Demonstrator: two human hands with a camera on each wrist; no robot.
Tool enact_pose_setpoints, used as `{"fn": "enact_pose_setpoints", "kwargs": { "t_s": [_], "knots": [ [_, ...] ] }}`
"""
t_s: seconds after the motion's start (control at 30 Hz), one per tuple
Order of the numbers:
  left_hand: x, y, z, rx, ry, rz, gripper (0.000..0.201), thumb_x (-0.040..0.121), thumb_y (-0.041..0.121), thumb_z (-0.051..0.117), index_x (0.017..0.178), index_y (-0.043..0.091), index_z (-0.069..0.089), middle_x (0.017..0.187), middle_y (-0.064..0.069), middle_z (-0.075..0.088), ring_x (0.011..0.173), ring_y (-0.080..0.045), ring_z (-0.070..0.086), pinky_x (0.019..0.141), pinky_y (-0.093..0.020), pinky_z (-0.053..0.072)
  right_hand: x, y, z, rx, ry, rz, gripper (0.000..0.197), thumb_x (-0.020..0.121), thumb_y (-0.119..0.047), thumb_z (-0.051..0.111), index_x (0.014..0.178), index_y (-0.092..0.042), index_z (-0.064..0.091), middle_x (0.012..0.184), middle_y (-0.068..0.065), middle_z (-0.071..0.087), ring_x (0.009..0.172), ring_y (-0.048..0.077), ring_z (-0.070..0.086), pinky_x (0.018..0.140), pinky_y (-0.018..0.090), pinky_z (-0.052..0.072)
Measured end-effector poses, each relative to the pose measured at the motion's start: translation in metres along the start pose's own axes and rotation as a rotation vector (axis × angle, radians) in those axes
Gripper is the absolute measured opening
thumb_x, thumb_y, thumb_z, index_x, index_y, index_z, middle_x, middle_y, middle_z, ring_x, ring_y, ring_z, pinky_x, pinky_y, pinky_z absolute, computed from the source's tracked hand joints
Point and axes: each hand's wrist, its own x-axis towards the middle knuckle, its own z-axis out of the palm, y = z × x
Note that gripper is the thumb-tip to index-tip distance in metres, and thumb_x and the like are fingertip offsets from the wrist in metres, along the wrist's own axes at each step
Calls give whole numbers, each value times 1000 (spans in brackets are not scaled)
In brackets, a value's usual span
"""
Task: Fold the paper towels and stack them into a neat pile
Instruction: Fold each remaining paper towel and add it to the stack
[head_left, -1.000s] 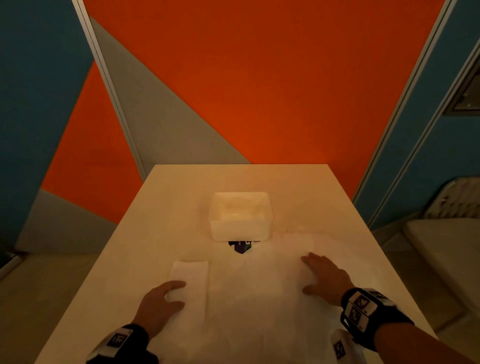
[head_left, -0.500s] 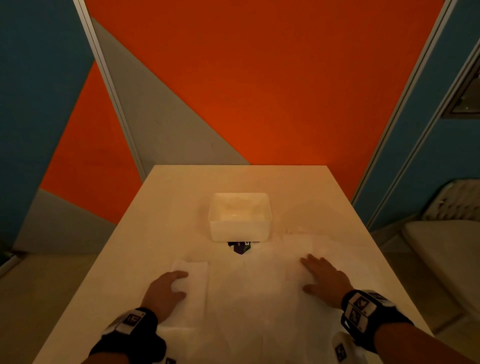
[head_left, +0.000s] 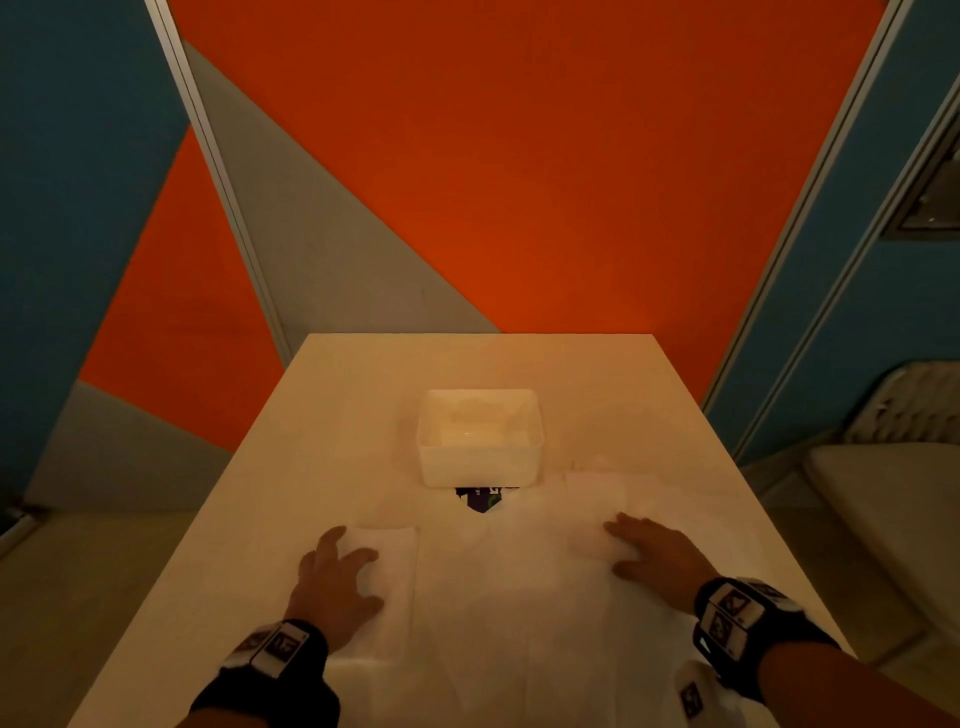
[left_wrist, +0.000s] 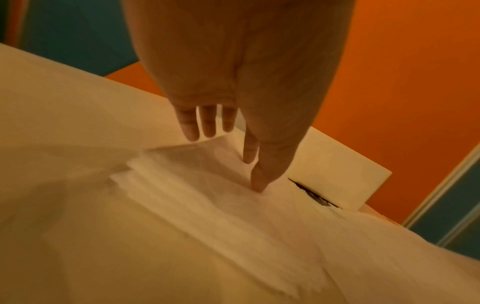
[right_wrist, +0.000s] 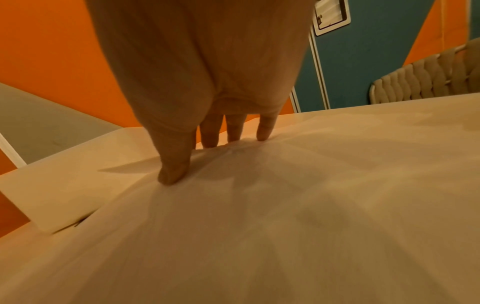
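So the folded paper towel is sitting on the near-left part of the surface, a narrow strip with its long axis running straight away from the person toward the wall. Left hand is flat on top of it, fingers spread and pretty much straight, pressing down rather than grabbing anything. Right beside it, toward the right, there's a big unfolded paper towel sheet spread out, and the right hand rests on that one the same way, fingers extended, tips touching the paper. Behind both sits a white plastic tub with a small dark marker card poking out from its near edge.
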Motion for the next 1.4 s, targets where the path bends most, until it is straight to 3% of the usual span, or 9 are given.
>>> {"fn": "enact_pose_setpoints", "kwargs": {
  "t_s": [0.13, 0.27, 0.43, 0.6, 0.8, 0.93, 1.13, 1.27, 1.4],
  "knots": [
    [-4, 6, 2, 104, 4, 147, 60, 91, 33, 53, 146, 31, 28, 158, 2, -4, 144, -21, 6, 115, -25, 15, -3, 2, -8, 28, 49, -17, 55, 96, -36, 55, 146, -28, 34, 157, -6, 25, 143, 15, 26, 118, 28, 16],
    [-4, 5, 9, 24, -132, 221, 62, 94, 14, 43, 149, 29, 16, 158, 7, 2, 144, -13, 15, 114, -19, 12, -4, 5, -13, 152, 154, 66, 43, 94, -32, 58, 134, -16, 55, 139, 2, 51, 128, 21, 47, 111, 30, 32],
    [-2, 7, 6, -21, -124, 211, 59, 94, 17, 47, 147, 29, 23, 157, 7, 9, 142, -12, 20, 115, -21, 18, -14, -15, -27, 213, 403, 42, 23, 98, -25, 51, 77, -20, 58, 81, 1, 59, 84, 26, 58, 67, 28, 32],
    [-6, 42, -16, -348, -75, 327, 51, 90, 28, 63, 128, 45, 34, 137, 15, 37, 130, -5, 37, 101, -11, 23, -32, -57, -48, 897, 403, -66, 21, 98, -19, 51, 86, -6, 62, 88, 16, 64, 83, 34, 61, 76, 41, 49],
    [-13, 97, -56, -863, -154, 345, 74, 76, 42, 76, 129, 63, 29, 121, 6, 56, 117, -3, 51, 102, -26, 40, -58, -103, -77, 1321, 297, -98, 24, 98, -19, 51, 107, 2, 59, 106, 24, 64, 92, 35, 63, 89, 51, 50],
    [-20, 118, -79, -1115, -68, 405, 61, 78, 21, 75, 128, 47, 50, 79, 4, 63, 83, -8, 62, 87, -26, 47, -69, -118, -87, 1458, 246, -90, 21, 99, -17, 49, 106, -4, 63, 101, 16, 71, 86, 27, 68, 83, 45, 54],
    [-24, 136, -94, -1122, 146, 459, 15, 76, 11, 75, 87, 22, 74, 51, 14, 37, 54, -5, 35, 60, -20, 35, -83, -124, -90, 1612, 217, -79, 14, 98, -11, 49, 87, -15, 57, 62, -7, 70, 71, 13, 62, 64, 28, 49],
    [-23, 139, -98, -912, 293, 512, 19, 79, 14, 75, 74, 32, 72, 53, 16, 53, 53, 0, 45, 58, -17, 36, -76, -120, -78, 1299, 366, -21, 52, 89, -29, 64, 133, -13, 41, 115, 4, 58, 99, 20, 58, 77, 32, 50],
    [-24, 144, -97, -521, 504, 668, 4, 75, 33, 72, 79, 34, 74, 88, 19, 52, 90, -3, 46, 79, -5, 31, -74, -118, -70, 316, 578, -234, 105, 61, -58, 79, 145, -41, 20, 156, -7, 15, 142, 19, 17, 111, 43, 29]
  ]
}}
